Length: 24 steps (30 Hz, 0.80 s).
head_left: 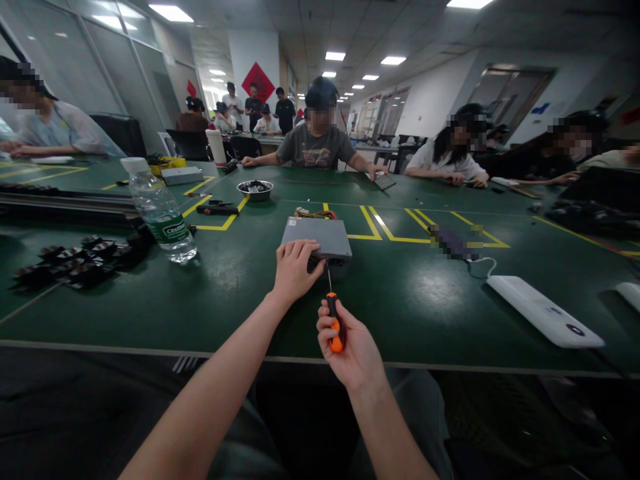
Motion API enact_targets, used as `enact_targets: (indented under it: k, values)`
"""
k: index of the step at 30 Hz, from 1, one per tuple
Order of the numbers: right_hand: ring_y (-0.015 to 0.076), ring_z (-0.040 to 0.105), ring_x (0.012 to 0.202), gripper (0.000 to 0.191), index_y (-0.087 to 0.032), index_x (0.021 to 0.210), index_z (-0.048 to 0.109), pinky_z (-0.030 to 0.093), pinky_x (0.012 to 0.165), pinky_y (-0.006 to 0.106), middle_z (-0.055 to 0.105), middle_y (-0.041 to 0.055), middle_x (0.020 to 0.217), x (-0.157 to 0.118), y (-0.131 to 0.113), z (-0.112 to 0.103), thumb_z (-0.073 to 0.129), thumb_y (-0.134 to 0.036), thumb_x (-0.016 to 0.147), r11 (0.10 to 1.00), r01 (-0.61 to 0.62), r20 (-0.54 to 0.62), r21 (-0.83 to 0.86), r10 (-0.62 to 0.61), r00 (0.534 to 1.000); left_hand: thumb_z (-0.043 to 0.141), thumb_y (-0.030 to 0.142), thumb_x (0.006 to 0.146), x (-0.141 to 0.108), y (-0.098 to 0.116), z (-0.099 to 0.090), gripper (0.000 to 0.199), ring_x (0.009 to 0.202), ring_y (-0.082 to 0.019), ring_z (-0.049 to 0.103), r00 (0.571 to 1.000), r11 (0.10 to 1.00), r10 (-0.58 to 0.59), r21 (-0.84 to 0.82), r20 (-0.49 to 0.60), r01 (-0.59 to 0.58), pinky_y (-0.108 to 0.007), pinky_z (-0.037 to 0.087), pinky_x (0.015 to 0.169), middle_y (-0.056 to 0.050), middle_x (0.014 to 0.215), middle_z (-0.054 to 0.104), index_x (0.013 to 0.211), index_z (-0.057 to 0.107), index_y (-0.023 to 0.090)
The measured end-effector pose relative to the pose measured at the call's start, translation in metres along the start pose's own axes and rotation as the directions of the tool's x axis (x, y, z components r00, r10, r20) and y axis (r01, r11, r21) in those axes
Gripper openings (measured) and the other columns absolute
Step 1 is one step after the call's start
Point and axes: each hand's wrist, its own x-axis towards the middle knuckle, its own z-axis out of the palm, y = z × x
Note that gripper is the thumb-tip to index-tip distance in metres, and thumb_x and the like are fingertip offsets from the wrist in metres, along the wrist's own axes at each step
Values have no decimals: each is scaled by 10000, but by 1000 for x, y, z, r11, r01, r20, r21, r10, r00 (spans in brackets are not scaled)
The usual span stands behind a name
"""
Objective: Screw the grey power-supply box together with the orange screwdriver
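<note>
A grey computer power supply [320, 235] lies on the green table, with coloured cables [316, 214] bunched behind it. My left hand [299, 268] grips its left front corner, fingers over the top and thumb at the near face. In my right hand [349, 337] is a screwdriver [335, 330] with an orange and black handle, the fingers closed around it. Its thin shaft points away from me, and the tip meets the lower part of the near face, close to my left thumb. Whether the tip sits in a screw is too small to tell.
To the left are a tilted-looking water bottle [167, 223], black metal parts [83, 261], a metal bowl [255, 190] and a black tool [219, 208]. A white power bank [543, 311] with a cable lies right. Several people sit around the table, one [323, 140] directly opposite.
</note>
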Motion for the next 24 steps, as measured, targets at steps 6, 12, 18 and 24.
enact_targets:
  k: [6, 12, 18, 24]
  values:
    - [21, 429, 429, 216, -106, 869, 559, 304, 295, 78, 490, -10, 629, 2, 2, 0, 378, -214, 917, 998, 38, 28, -40, -36, 999, 566, 310, 796, 0, 0, 0, 246, 1076, -214, 494, 1000, 1000, 0, 8, -6, 0, -385, 303, 926, -31, 1136, 593, 1031, 535, 245]
    - [11, 438, 451, 169, -122, 809, 544, 337, 314, 53, 505, 0, 678, 0, 1, 0, 405, -162, 897, 998, 41, 16, 50, -42, 999, 563, 313, 801, 0, 0, 0, 245, 1063, -212, 497, 1000, 1000, 1, 8, -7, -1, -383, 303, 921, -28, 1134, 595, 1033, 532, 244]
    - [33, 465, 477, 267, -104, 909, 563, 384, 349, 80, 498, 1, 643, 2, 2, -2, 334, -240, 931, 999, -36, 31, -11, 37, 999, 559, 311, 802, 0, 1, 0, 239, 1081, -215, 491, 1000, 1000, -2, 5, 1, 2, -388, 297, 931, -32, 1145, 590, 1030, 534, 246]
    - [12, 429, 446, 184, -120, 773, 548, 290, 296, 57, 518, 17, 676, 1, 3, 0, 414, -161, 891, 995, 95, 2, -21, -95, 995, 562, 310, 797, -1, 0, 1, 243, 1077, -218, 493, 1000, 1000, -7, 1, 3, 7, -397, 303, 929, -34, 1143, 588, 1030, 536, 248]
